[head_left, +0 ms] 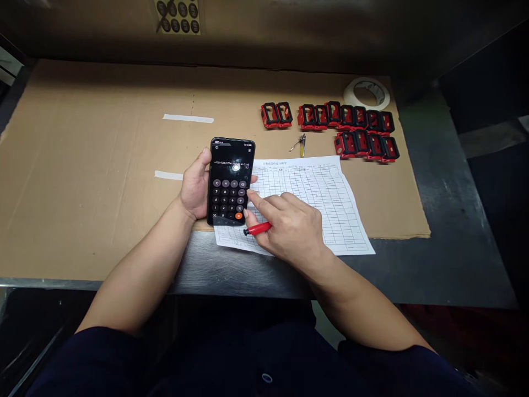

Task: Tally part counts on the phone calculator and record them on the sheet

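Note:
My left hand [195, 187] grips a black phone [230, 179] upright by its left edge; its screen shows a calculator with a long sum. My right hand [289, 223] rests on a printed grid sheet [326, 204], fingers curled round a red pen [258, 229], with the index finger stretched to the phone's right-hand keys. The pen lies across the palm, its tip pointing left just below the phone.
A brown cardboard sheet [103, 154] covers most of the dark metal bench [446, 231]. Several red-and-black plastic frames [355, 129] lie in rows at the back right, with a tape roll [367, 92] behind them and a small metal clip [301, 144] beside the paper.

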### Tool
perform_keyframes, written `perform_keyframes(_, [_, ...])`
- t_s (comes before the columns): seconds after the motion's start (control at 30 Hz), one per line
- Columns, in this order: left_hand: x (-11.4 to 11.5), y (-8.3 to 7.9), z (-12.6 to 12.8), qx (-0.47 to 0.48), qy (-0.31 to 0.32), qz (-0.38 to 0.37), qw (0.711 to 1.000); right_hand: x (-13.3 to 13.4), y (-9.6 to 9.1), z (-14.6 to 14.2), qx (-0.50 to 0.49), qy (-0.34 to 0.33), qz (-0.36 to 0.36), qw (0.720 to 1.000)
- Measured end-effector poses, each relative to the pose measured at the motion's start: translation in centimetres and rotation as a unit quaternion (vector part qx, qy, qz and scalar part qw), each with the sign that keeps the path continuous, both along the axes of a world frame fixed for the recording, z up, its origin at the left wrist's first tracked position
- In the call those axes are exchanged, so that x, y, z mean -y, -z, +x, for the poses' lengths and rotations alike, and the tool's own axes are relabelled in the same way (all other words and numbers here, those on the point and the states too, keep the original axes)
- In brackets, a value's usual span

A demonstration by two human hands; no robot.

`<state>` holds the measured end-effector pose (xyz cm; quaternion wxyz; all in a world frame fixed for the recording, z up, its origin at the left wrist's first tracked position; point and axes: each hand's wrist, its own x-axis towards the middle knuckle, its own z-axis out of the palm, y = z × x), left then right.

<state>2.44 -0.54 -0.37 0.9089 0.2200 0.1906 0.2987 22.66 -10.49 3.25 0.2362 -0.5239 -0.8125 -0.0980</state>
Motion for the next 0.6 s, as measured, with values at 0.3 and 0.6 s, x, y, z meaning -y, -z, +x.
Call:
perform_keyframes(0.3, [0.08,-0.37,0.17,-0.012,-0.007,-0.004,1.0,0.13,0.05,0.09,0.004,0.005,-0.023,1.0])
perform_keyframes(0.6, [0.16,-0.26,0.2,-0.009,-0.008,0.0,1.0,0.16,0.0,0.01,0.009,0.006,-0.028,1.0])
